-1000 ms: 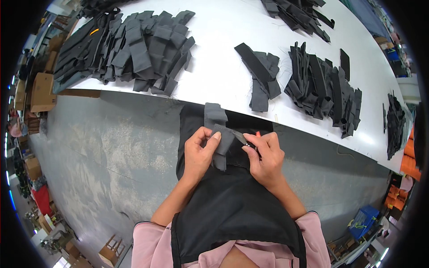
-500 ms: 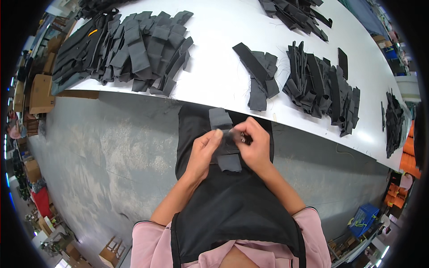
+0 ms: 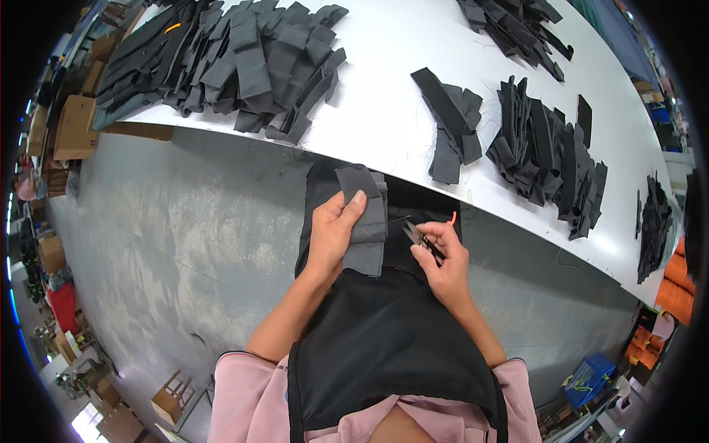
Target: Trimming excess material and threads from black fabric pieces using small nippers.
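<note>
Pinched under my left thumb is a dark grey fabric strip, folded and layered, hanging over the black apron on my lap. My left hand grips its left edge, just below the table's front edge. My right hand is closed round small thread snips with a black handle, their metal blades pointing toward the strip but apart from it. A loose thread shows near the blade tips. A small orange-red piece sticks up by my right fingers; what it belongs to is unclear.
On the white table lie a large heap of dark strips at left, a small pile ahead, and another heap at right. More strips lie farther back. A cardboard box stands at left, a blue crate lower right.
My right hand has drawn away rightward from the fabric, and the snips now show plainly. The strip has turned and lies flatter in my left hand. The view has shifted slightly.
</note>
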The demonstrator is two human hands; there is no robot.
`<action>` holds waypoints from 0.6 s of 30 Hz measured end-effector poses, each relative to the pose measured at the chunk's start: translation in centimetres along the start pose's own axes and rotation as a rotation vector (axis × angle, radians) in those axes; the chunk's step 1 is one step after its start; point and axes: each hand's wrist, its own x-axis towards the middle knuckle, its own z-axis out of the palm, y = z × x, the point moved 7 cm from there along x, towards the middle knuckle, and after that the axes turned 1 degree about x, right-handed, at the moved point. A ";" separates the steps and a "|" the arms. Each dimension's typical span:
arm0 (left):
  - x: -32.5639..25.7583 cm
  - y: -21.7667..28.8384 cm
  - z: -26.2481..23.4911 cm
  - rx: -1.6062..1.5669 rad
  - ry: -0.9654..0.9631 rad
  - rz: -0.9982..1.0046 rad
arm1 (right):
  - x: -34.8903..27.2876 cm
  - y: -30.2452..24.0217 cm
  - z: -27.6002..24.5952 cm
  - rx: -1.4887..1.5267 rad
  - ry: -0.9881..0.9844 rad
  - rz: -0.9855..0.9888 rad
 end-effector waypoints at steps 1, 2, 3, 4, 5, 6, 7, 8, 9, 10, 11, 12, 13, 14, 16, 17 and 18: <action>0.2 -0.1 -0.3 0.000 -0.004 0.011 | -0.3 -0.1 0.0 0.006 -0.016 -0.012; 0.2 -0.2 -0.5 0.001 -0.008 0.023 | -0.5 -0.3 0.1 0.013 -0.032 -0.024; 0.1 -0.1 -0.3 0.000 -0.009 0.022 | -0.4 -0.7 0.2 0.012 -0.031 -0.023; -0.2 0.2 -0.1 0.023 -0.006 0.040 | -0.2 -1.1 0.4 0.044 -0.039 0.004; -0.5 0.4 0.0 0.046 -0.002 0.059 | -0.1 -1.2 0.6 0.077 -0.047 0.031; -0.5 0.4 -0.1 0.045 0.000 0.061 | 0.0 -1.3 0.7 0.076 -0.050 0.029; -0.6 0.4 -0.2 0.071 -0.011 0.091 | 0.1 -1.5 0.7 0.006 -0.057 -0.010; -0.6 0.5 -0.2 0.096 -0.022 0.121 | 0.1 -1.8 0.8 -0.065 -0.064 -0.050; -0.8 0.8 0.0 0.095 -0.018 0.122 | 0.2 -2.0 0.9 -0.065 -0.068 -0.051; -1.1 1.4 0.3 0.101 0.003 0.129 | 0.2 -3.1 0.8 -0.145 -0.043 -0.153; -1.2 1.7 0.4 0.108 0.023 0.135 | 0.1 -4.0 0.7 -0.224 -0.017 -0.255; -1.3 1.7 0.6 0.106 0.025 0.136 | 0.1 -4.1 0.8 -0.225 -0.019 -0.255; -1.3 1.6 0.7 0.115 0.039 0.133 | 0.1 -4.2 0.9 -0.234 -0.021 -0.253; -1.3 1.6 0.7 0.123 0.052 0.131 | 0.0 -4.2 1.0 -0.245 -0.022 -0.250; -1.5 1.9 0.8 0.137 0.031 0.149 | -0.1 -4.5 1.0 -0.316 -0.010 -0.327; -1.5 2.0 0.9 0.152 0.011 0.168 | -0.2 -5.0 1.1 -0.385 0.002 -0.404; -1.4 1.9 0.5 0.151 0.012 0.168 | -0.2 -5.1 1.1 -0.386 0.001 -0.404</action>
